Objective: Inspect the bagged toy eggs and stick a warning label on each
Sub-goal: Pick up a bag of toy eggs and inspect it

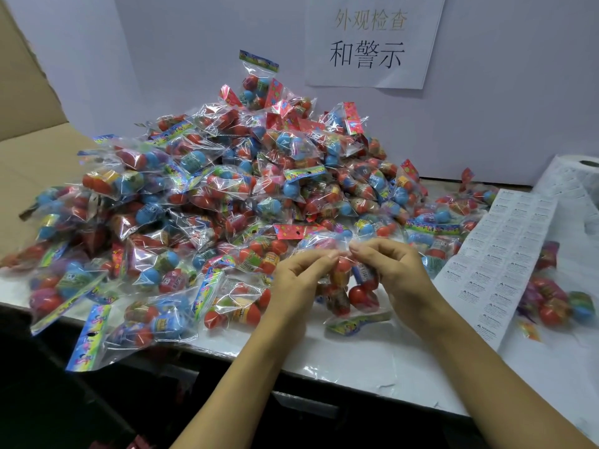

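The fingers point(319, 259) of the left hand point(296, 280) are curled and pinch the top edge of one bagged toy egg pack point(351, 291), which is held just above the white surface point(343, 354) in front of the big pile of bags point(227, 196). The same edge is pinched by the right hand point(393, 270). A label sheet point(499, 264) lies further right, beside a label roll point(577, 183).

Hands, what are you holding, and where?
Both the left hand and right hand pinch one bag of toy eggs by its upper clear plastic edge.
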{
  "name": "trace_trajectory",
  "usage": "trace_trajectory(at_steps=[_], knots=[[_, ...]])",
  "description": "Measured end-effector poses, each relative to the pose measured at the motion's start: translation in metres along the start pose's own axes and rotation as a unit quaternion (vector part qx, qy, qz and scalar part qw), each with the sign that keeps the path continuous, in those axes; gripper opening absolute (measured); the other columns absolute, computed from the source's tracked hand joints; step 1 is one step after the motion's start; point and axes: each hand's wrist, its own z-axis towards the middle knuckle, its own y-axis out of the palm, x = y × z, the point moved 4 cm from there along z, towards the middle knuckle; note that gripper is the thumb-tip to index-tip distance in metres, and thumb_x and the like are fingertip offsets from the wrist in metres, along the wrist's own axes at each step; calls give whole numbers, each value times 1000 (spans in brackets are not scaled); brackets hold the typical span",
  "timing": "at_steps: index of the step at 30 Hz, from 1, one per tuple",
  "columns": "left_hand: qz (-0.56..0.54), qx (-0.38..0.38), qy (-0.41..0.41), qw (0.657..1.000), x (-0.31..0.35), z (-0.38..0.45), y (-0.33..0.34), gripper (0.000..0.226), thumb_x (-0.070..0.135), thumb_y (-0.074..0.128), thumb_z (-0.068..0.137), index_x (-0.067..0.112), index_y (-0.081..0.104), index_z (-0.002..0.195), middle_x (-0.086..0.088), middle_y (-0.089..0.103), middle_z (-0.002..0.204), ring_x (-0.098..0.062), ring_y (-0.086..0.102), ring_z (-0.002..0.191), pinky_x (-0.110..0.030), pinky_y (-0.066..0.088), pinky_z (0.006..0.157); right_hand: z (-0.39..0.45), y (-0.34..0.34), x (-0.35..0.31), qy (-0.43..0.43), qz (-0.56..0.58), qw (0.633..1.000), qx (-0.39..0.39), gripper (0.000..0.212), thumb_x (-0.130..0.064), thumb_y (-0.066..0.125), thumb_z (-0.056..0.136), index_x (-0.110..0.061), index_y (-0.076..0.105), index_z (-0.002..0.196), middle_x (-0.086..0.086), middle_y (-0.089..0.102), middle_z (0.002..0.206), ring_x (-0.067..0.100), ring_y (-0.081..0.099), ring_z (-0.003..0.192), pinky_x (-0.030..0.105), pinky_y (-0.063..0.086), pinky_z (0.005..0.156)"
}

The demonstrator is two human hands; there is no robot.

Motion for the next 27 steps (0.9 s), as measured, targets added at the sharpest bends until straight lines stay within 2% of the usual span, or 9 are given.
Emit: trace_trajectory(at_steps=[3, 6, 8, 14, 18, 20, 23, 25, 27], knots=[[-33, 9, -15, 999, -1, 0, 3, 25, 23, 60, 101, 10, 80, 101, -17, 76, 93, -26, 71, 84, -36, 59, 73, 0, 1, 0, 11, 21, 1000, 3, 37, -38, 75, 76, -1, 72, 75, 15, 64, 73, 23, 57, 66, 31, 49, 63], [-54, 18, -8, 998, -1, 0, 3, 31, 29, 59, 100, 5, 77, 108, -29, 73, 104, -47, 70, 99, -56, 58, 91, 0, 2, -2, 13, 19, 1000, 8, 28, -40, 74, 76, -14, 77, 68, 3, 71, 72, 14, 66, 66, 24, 54, 57], [-56, 26, 2, 998, 0, 1, 0, 31, 30, 60, 100, 5, 77, 108, -26, 74, 105, -49, 69, 104, -59, 56, 94, 0, 2, -4, 13, 22, 1000, 17, 25, -40, 73, 78, -17, 80, 72, 2, 75, 76, 13, 70, 71, 25, 55, 58], [-96, 0, -27, 995, -1, 2, -4, 39, 36, 53, 103, 7, 77, 110, -19, 76, 107, -31, 73, 98, -40, 60, 80, -2, 6, -5, 28, 23, 999, 31, 32, -45, 66, 85, -18, 83, 80, 7, 78, 87, 17, 74, 78, 24, 56, 62], [-125, 12, -33, 992, -1, 3, -5, 51, 44, 42, 106, 17, 83, 90, -10, 78, 102, -17, 73, 93, -33, 56, 79, -2, 2, -4, 40, 29, 997, 59, 41, -51, 61, 85, -17, 81, 75, 4, 77, 83, 13, 71, 72, 21, 53, 58], [-132, 31, -36, 990, 2, 4, -7, 51, 46, 44, 104, 18, 83, 88, -9, 79, 104, -13, 74, 91, -25, 57, 71, -2, -2, -5, 42, 33, 995, 80, 42, -51, 62, 84, -14, 80, 74, 6, 76, 80, 13, 69, 70, 20, 53, 56], [-101, 21, -16, 995, 4, 2, -6, 49, 60, 58, 93, 17, 83, 92, -11, 78, 104, -19, 74, 91, -26, 60, 71, -3, -1, -5, 35, 17, 995, 92, 41, -52, 65, 82, -14, 80, 74, 6, 76, 81, 14, 70, 71, 21, 53, 57], [-55, -4, 11, 998, 3, 1, -4, 40, 51, 70, 91, 13, 80, 98, -16, 77, 100, -28, 73, 86, -35, 61, 68, -3, 1, -6, 21, 11, 997, 70, 35, -48, 66, 83, -16, 81, 75, 5, 77, 81, 14, 71, 74, 21, 55, 59], [-29, -14, 24, 999, 2, -1, -4, 31, 39, 75, 92, 10, 79, 105, -15, 75, 92, -31, 68, 79, -34, 56, 57, -4, 4, -8, 11, 7, 1000, 19, 26, -41, 69, 85, -19, 82, 83, 6, 77, 85, 16, 73, 78, 26, 57, 64]])
